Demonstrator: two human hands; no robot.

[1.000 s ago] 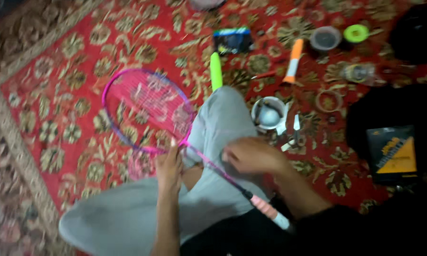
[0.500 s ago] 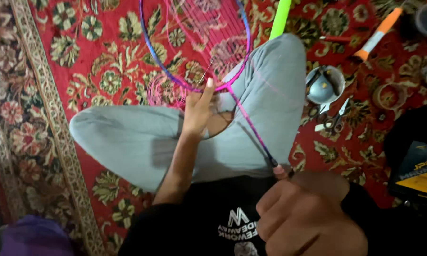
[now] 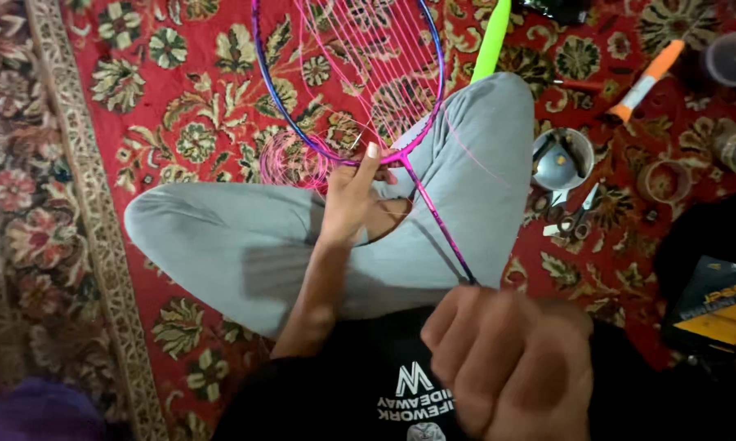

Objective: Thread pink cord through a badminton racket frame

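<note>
Over grey knees, left hand (image 3: pixel 353 200) pinching pink racket (image 3: pixel 360 82) frame, right hand (image 3: pixel 511 359) fisted, black-yellow package (image 3: pixel 711 306) far right

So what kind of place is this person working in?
Probably a room in a home, with the floor used as a workspace. The person sits cross-legged on a red floral carpet, a badminton racket across their knees, with scissors and a small metal bowl laid out beside them.

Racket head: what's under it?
Under the racket head lie the red floral carpet, seen through the strings, and a loose coil of pink string by the lower rim. The left hand covers part of the throat; the grey-clad knee lies under the shaft.
</note>
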